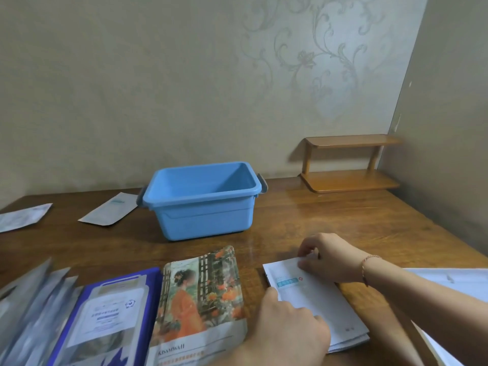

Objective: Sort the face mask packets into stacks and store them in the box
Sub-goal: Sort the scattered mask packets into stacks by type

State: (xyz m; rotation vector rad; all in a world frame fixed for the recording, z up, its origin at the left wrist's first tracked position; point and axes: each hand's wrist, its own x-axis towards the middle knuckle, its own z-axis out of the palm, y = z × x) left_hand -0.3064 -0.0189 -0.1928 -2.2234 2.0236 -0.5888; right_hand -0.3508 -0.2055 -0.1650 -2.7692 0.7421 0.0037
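Observation:
An empty blue plastic box [203, 207] stands mid-table. In front of me lies a stack of white packets [324, 307]; my right hand [330, 257] pinches its far top edge and my left hand [287, 328] presses on its left side. Left of that stack lies a packet with a painted figure in orange [200, 294], then a dark blue packet [111, 313], then several silvery packets [29, 299] fanned at the left edge. Two loose pale packets lie far left: one [111, 210] beside the box, another [21, 216] at the table's edge.
A small two-tier wooden shelf [348, 165] sits at the back right against the wall. White sheets [449, 281] lie under my right forearm at the right edge. The wooden table [303, 215] meets papered walls behind and to the right.

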